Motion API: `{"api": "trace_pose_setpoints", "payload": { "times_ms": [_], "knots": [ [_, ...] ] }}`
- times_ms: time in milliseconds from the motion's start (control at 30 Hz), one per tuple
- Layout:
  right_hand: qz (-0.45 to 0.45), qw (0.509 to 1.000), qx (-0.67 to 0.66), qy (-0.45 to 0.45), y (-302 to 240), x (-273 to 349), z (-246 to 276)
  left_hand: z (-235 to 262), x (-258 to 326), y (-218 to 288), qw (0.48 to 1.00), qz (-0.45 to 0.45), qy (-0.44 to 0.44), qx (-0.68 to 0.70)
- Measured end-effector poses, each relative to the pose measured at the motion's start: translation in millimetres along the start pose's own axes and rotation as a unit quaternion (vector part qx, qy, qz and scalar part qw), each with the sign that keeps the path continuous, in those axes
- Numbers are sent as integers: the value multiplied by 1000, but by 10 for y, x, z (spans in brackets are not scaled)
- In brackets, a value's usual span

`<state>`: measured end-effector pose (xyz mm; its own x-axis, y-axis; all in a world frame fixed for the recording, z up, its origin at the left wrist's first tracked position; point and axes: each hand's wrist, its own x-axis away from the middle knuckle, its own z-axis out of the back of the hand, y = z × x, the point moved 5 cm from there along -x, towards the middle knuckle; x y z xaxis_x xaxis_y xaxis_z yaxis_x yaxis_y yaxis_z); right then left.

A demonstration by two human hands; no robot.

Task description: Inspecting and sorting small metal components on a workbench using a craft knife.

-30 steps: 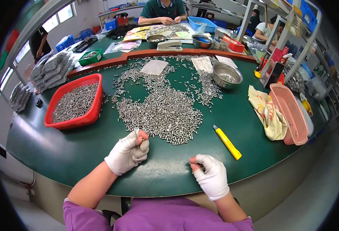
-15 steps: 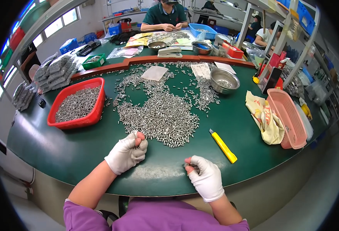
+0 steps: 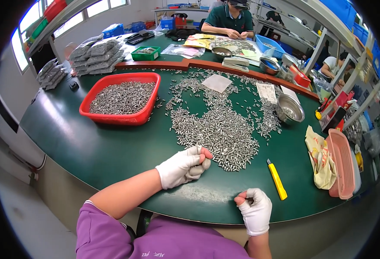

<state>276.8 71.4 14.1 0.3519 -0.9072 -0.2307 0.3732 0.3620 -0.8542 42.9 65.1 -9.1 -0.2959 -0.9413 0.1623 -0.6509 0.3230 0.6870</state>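
Note:
Both hands wear white gloves with the fingertips cut away. My left hand (image 3: 185, 166) is curled at the near edge of a large pile of small metal pins (image 3: 218, 129) spread on the green table (image 3: 90, 151), pinching one or two pins between thumb and finger. My right hand (image 3: 255, 209) is closed near the table's front edge, holding a few small pins, right of the pile. A yellow utility knife (image 3: 277, 179) lies just right of my right hand.
A red tray (image 3: 121, 97) full of pins sits at the left. A steel bowl (image 3: 289, 108), a pink tray (image 3: 342, 168) and a yellow cloth (image 3: 319, 157) stand at the right. A person in a green shirt (image 3: 229, 19) works across the far table.
The view has swung to the left, so the table and tray sit further right in the picture. My right hand has closed more and drawn slightly toward the table's front edge.

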Motion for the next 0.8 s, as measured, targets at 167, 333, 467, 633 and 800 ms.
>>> {"api": "trace_pose_setpoints", "payload": {
  "times_ms": [167, 333, 467, 633, 800],
  "knots": [
    [-7, 1000, -5, -8, 26, -2, -22, -9, 5, -4, 1000, -2, 22, -16],
    [-5, 1000, 3, -3, 8, -4, -36, 14, 1, -16, 999, -2, 48, -1],
    [-3, 1000, 6, 2, 33, 5, -46, 34, 16, -5, 998, -11, 53, 10],
    [20, 1000, 19, -5, 23, 5, -50, 154, 70, 20, 991, -28, 94, 95],
    [37, 999, 39, -6, 13, -3, -57, 178, 151, 199, 980, -94, 129, 116]
  ]
}}
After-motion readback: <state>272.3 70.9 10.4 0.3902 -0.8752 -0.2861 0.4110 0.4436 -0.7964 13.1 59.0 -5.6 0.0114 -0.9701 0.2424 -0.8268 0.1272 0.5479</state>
